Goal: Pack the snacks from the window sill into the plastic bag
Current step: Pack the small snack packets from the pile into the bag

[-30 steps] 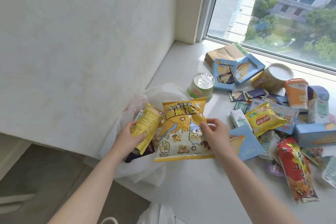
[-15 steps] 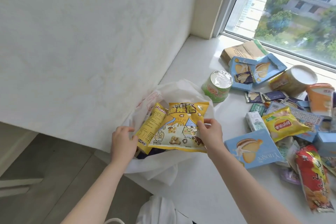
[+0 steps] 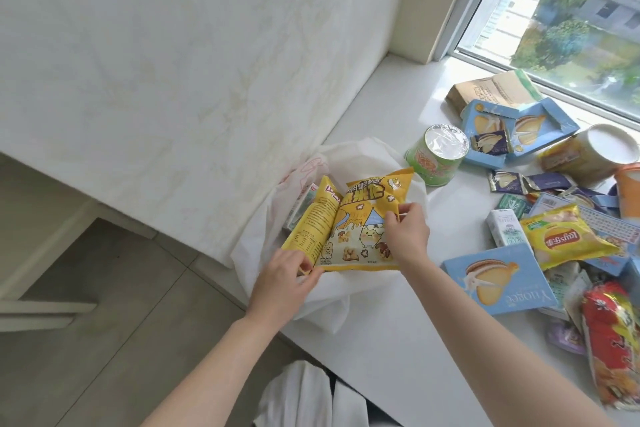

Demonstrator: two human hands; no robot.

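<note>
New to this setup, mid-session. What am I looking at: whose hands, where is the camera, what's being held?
No machine: a person's bare hands, filmed by one head-worn camera looking down. The right hand pinches a yellow popcorn bag over the open white plastic bag, beside another yellow packet. The left hand curls at the bag's near rim; what it grips is unclear. On the window sill lie, among others, a green cup, a blue box and a yellow crisp bag.

A person's right hand (image 3: pixel 408 236) pinches the right edge of a yellow popcorn pack (image 3: pixel 363 218) over an open white plastic bag (image 3: pixel 325 302), whose near rim the left hand (image 3: pixel 284 284) grips. Just left of the pinch stands a second yellow packet (image 3: pixel 311 222); beyond it, a green cup (image 3: pixel 436 159) lies on the window sill (image 3: pixel 398 357).
</note>
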